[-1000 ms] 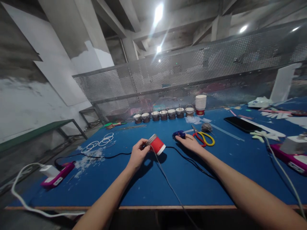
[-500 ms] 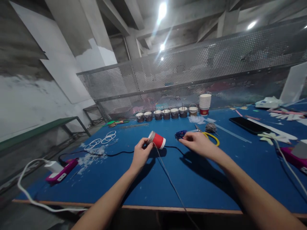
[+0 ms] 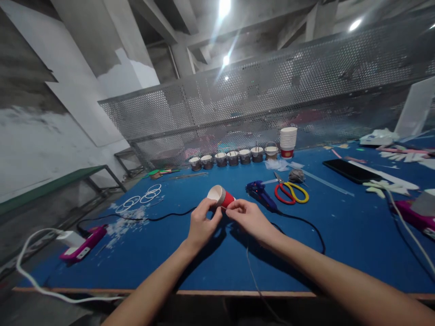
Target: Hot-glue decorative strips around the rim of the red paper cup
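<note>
Since the earlier frame, my right hand [image 3: 253,219] has left the blue glue gun [image 3: 267,197] and come across to the red cup [image 3: 228,199], whose open mouth has turned more toward me. The glue gun now lies uncovered on the blue table [image 3: 152,262], its black lead curling toward the near edge.

I have the cup tilted over the middle of the table, its pale inside showing and a grey band wound round the mouth end. My left hand [image 3: 201,224] grips it at that banded end, thumb and fingers closed on the side. My right hand is pinched, thumb and forefinger together on the grey cord [image 3: 253,274] close to the cup's red wall; the cord hangs below and runs down over the near edge.

Just right of the glue gun I see the scissors [image 3: 295,192], blades apart, with one red and one yellow handle, and a grey ball of yarn [image 3: 297,175] beside them. Along the far edge stands a row of seven small containers [image 3: 233,158], then the stack of paper cups [image 3: 288,140]. White rings [image 3: 150,194] lie toward the left edge, and a black phone [image 3: 351,171] lies toward the right.
</note>
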A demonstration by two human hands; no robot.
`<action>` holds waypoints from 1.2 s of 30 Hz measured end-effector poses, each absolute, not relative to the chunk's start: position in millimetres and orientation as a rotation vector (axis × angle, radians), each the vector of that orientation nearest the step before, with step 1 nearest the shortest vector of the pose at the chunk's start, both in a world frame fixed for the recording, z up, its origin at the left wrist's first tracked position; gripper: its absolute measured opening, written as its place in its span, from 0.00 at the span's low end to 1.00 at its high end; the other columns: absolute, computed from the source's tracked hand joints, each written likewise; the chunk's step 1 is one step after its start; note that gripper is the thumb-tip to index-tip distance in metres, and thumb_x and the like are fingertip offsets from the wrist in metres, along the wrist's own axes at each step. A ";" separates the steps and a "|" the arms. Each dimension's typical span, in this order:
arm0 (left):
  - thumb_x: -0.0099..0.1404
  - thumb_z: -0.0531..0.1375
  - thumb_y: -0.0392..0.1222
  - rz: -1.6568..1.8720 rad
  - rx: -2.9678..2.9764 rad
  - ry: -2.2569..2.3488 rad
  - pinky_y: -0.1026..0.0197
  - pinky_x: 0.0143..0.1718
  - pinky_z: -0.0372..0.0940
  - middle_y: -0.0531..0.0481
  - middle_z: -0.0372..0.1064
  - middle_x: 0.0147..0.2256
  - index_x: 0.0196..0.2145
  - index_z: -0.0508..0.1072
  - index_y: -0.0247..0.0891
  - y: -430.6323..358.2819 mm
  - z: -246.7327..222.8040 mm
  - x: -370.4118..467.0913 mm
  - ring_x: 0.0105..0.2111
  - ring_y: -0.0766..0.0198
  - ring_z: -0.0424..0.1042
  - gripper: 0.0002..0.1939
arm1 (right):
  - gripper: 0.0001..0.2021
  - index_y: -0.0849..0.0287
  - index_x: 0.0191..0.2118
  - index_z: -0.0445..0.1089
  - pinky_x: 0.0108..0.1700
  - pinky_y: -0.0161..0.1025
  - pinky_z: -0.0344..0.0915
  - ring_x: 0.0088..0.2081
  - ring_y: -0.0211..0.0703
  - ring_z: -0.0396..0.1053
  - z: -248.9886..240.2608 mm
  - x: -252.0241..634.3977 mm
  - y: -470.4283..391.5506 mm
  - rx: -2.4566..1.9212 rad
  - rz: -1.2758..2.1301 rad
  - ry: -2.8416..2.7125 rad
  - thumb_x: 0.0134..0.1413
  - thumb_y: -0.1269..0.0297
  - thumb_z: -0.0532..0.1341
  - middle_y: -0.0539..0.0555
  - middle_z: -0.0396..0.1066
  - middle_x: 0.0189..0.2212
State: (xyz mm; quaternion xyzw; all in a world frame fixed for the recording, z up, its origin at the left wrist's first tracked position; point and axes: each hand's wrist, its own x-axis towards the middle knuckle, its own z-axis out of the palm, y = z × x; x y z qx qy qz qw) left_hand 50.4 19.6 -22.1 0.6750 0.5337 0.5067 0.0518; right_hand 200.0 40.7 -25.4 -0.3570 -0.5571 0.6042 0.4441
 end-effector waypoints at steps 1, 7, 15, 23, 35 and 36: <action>0.56 0.58 0.41 1.518 2.042 1.619 0.64 0.33 0.62 0.53 0.67 0.24 0.26 0.70 0.40 19.2 -21.4 50.9 0.25 0.64 0.65 0.04 | 0.03 0.58 0.25 0.66 0.25 0.33 0.58 0.20 0.33 0.61 -24.4 203.2 42.6 -0.877 1.370 -1.457 0.46 0.67 0.61 0.44 0.64 0.18; 0.54 0.58 0.40 1.399 2.022 1.557 0.65 0.30 0.61 0.53 0.68 0.23 0.26 0.72 0.38 16.2 -18.5 55.1 0.24 0.65 0.65 0.05 | 0.06 0.58 0.28 0.72 0.35 0.37 0.63 0.30 0.41 0.69 -30.3 212.6 51.1 -0.882 0.818 -1.714 0.52 0.66 0.58 0.52 0.74 0.27; 0.54 0.58 0.41 1.320 1.882 1.510 0.66 0.29 0.61 0.54 0.67 0.23 0.25 0.72 0.37 14.6 -13.8 56.3 0.24 0.67 0.64 0.06 | 0.06 0.58 0.28 0.72 0.33 0.36 0.61 0.29 0.41 0.68 -36.8 212.4 52.5 -0.885 0.576 -1.785 0.55 0.66 0.59 0.52 0.72 0.27; 0.52 0.58 0.41 1.290 1.776 1.445 0.66 0.26 0.59 0.56 0.65 0.21 0.25 0.71 0.37 14.6 -13.1 53.8 0.22 0.67 0.62 0.06 | 0.06 0.58 0.27 0.70 0.31 0.35 0.60 0.28 0.40 0.67 -37.3 214.4 52.7 -0.889 0.543 -1.792 0.54 0.68 0.61 0.51 0.70 0.26; 0.57 0.59 0.48 1.282 1.653 1.385 0.64 0.28 0.62 0.52 0.70 0.25 0.29 0.76 0.35 16.7 -11.3 47.4 0.24 0.66 0.64 0.13 | 0.05 0.58 0.29 0.71 0.33 0.36 0.62 0.30 0.41 0.69 -40.7 219.2 55.9 -0.758 0.488 -1.822 0.56 0.70 0.61 0.51 0.71 0.27; 0.56 0.59 0.48 1.288 1.642 1.378 0.64 0.28 0.62 0.52 0.70 0.25 0.28 0.76 0.35 17.3 -11.9 47.0 0.24 0.66 0.64 0.13 | 0.05 0.58 0.29 0.70 0.33 0.36 0.62 0.30 0.41 0.69 -40.7 219.4 55.8 -0.754 0.483 -1.826 0.56 0.70 0.61 0.51 0.71 0.27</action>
